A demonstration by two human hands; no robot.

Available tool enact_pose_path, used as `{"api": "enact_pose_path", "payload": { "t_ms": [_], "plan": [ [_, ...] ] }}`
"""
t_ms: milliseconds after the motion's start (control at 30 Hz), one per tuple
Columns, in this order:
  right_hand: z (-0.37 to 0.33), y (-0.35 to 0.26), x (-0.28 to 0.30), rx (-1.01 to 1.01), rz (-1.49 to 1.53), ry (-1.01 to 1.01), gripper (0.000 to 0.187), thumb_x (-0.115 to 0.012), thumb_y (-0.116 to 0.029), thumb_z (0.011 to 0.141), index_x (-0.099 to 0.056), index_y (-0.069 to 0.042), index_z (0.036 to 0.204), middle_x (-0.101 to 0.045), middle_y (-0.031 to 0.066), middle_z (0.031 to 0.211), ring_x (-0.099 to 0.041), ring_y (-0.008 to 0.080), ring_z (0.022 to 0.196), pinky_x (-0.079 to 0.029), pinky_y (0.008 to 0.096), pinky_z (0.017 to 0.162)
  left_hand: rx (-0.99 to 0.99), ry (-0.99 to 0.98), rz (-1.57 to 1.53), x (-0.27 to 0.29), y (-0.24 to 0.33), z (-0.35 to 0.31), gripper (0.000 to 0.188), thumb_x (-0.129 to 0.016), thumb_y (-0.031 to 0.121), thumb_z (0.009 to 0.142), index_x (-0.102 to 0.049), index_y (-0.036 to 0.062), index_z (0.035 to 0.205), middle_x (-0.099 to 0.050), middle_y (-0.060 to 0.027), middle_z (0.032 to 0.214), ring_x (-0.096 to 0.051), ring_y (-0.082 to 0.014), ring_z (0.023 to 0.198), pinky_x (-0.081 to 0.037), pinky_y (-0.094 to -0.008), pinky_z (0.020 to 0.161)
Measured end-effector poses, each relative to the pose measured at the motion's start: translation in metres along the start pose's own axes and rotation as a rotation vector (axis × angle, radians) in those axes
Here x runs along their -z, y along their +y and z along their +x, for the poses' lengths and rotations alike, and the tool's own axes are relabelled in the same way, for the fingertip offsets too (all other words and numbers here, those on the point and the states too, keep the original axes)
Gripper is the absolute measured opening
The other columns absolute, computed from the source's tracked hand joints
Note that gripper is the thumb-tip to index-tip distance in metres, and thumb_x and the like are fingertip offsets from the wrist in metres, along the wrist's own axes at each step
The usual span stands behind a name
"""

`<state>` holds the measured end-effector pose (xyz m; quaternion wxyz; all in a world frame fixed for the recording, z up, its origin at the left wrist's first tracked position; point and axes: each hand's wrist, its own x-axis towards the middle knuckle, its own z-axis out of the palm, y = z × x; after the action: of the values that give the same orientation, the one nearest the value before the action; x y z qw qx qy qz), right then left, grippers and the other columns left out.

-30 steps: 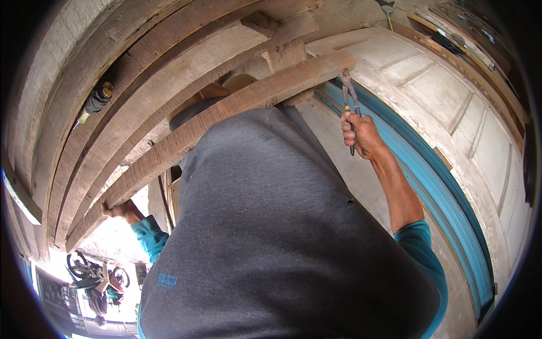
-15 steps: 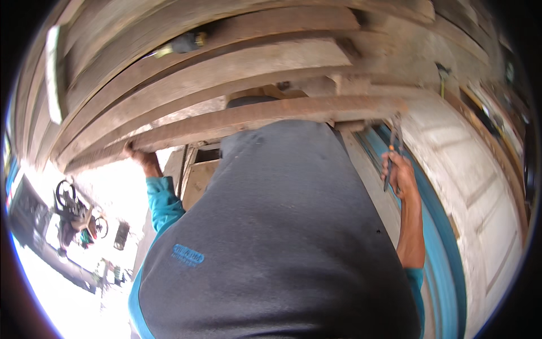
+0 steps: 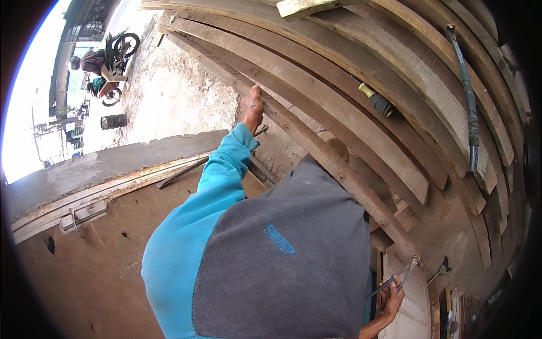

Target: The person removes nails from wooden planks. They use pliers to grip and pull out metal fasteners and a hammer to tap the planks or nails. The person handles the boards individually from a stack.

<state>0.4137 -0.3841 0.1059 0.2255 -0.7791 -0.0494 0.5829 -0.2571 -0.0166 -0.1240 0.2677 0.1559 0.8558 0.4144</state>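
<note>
A long, narrow wooden beam (image 3: 350,179) slants in front of me, from the upper left down to the lower right. My left hand (image 3: 252,107) is closed around its edge in the upper part, the thumb lying on top. At the beam's near right end, my right hand (image 3: 390,299) grips the handles of a pair of pincers (image 3: 407,272). Their jaws are at the beam's tip; whether they bite on a nail there is too small to tell. My torso hides part of what lies below the beam.
Several wooden planks (image 3: 305,73) lie side by side beyond the beam. On them rest a long tool with a wrapped handle (image 3: 472,107), a yellow-and-dark handled tool (image 3: 379,103) and a pale wood offcut (image 3: 310,7). A bent metal bar (image 3: 183,171) lies left; a motorcycle (image 3: 116,68) stands outside.
My view has swung round, so the beam now slants instead of running nearly level. Both hands keep their holds, and the pincers stay at the beam's end. The wrapped-handle tool has come into view.
</note>
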Motion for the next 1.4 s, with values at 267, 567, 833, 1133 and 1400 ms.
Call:
{"api": "enact_pose_path", "payload": {
  "t_ms": [267,567,833,1133,1400],
  "plan": [
    [0.027,-0.124,-0.186,0.554,-0.425,-0.019,0.04,-0.058,-0.03,0.101,-0.062,0.007,0.117,-0.064,0.0113,0.089,-0.06,0.02,0.08,-0.048,0.0351,0.077,0.018,-0.116,0.14,0.002,0.055,-0.059,0.059,-0.07,0.042,0.085,-0.068,-0.0136,0.104,-0.071,-0.0193,0.099,-0.064,-0.0276,0.09,-0.05,-0.0424,0.083],
    [0.068,-0.215,-0.329,1.119,-0.926,0.24,0.05,-0.074,-0.012,0.087,-0.062,-0.007,0.134,-0.064,0.019,0.101,-0.063,0.0367,0.092,-0.051,0.0466,0.083,0.083,-0.61,-0.098,0.036,0.026,-0.033,0.096,-0.054,0.077,0.089,-0.058,-0.0091,0.131,-0.066,-0.0202,0.12,-0.066,-0.0259,0.107,-0.056,-0.0386,0.089],
    [0.11,-0.204,-0.338,1.406,-0.875,0.43,0.06,-0.084,-0.011,0.077,-0.062,-0.008,0.133,-0.064,0.0147,0.105,-0.063,0.0362,0.096,-0.053,0.0467,0.084,-0.125,-1.418,0.456,0.07,0.188,-0.04,0.074,-0.07,0.065,0.087,-0.072,-0.0041,0.113,-0.074,-0.0145,0.084,-0.07,-0.0196,0.074,-0.057,-0.0323,0.066],
    [0.111,-0.214,-0.351,1.466,-1.001,0.357,0.065,-0.087,-0.015,0.068,-0.064,-0.008,0.129,-0.064,0.0112,0.104,-0.063,0.0313,0.097,-0.054,0.0437,0.082,-1.091,-1.25,0.18,-0.012,0.26,-0.129,0.019,-0.077,0.013,0.09,-0.073,0.0024,0.105,-0.067,-0.0036,0.078,-0.064,-0.0119,0.071,-0.053,-0.0294,0.062],
    [0.101,-0.224,-0.32,1.379,-1.031,0.4,0.061,-0.088,-0.02,0.066,-0.066,-0.007,0.121,-0.065,0.0101,0.11,-0.063,0.0292,0.103,-0.051,0.0435,0.088,-1.634,-1.303,0.505,-0.133,0.206,-0.178,0.03,-0.063,0.008,0.09,-0.062,0.0057,0.119,-0.063,-0.0174,0.107,-0.065,-0.038,0.097,-0.055,-0.0462,0.079]
  ]
}}
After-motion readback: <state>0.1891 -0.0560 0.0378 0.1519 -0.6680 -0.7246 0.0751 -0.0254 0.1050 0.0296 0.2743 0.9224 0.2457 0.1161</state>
